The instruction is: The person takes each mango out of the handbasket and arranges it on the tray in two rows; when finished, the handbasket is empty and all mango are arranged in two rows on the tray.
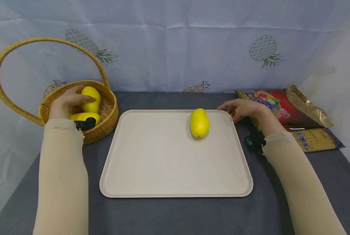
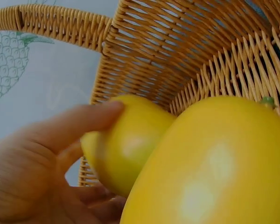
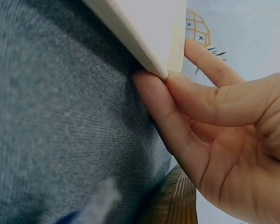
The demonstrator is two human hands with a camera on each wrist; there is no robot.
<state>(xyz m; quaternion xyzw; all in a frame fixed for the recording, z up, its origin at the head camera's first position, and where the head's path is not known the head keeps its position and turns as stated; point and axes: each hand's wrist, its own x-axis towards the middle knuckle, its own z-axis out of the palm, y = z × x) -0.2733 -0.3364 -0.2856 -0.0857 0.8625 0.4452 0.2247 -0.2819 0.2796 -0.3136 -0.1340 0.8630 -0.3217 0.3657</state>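
Note:
In the head view, my left hand (image 1: 70,101) reaches into a wicker basket (image 1: 111,112) at the left. Its thumb and fingers are around the upper of two yellow mango-like fruits (image 1: 91,98); the left wrist view shows the thumb (image 2: 91,116) on this fruit's side. The other fruit (image 2: 219,163) lies nearer the wrist, beside it in the basket. My right hand (image 1: 241,108) pinches the far right corner of a beige tray (image 1: 163,156); the right wrist view shows thumb and finger meeting at that corner (image 3: 161,70). A third yellow fruit (image 1: 199,123) lies on the tray, towards the back right.
A red and gold bag (image 1: 283,109) with fruit pictures lies behind the right forearm, with a yellow pasta-like packet (image 1: 319,140) below it. The basket's tall handle (image 1: 45,39) arches at the left. A pineapple-print curtain (image 1: 175,58) hangs behind the dark tablecloth (image 1: 175,215).

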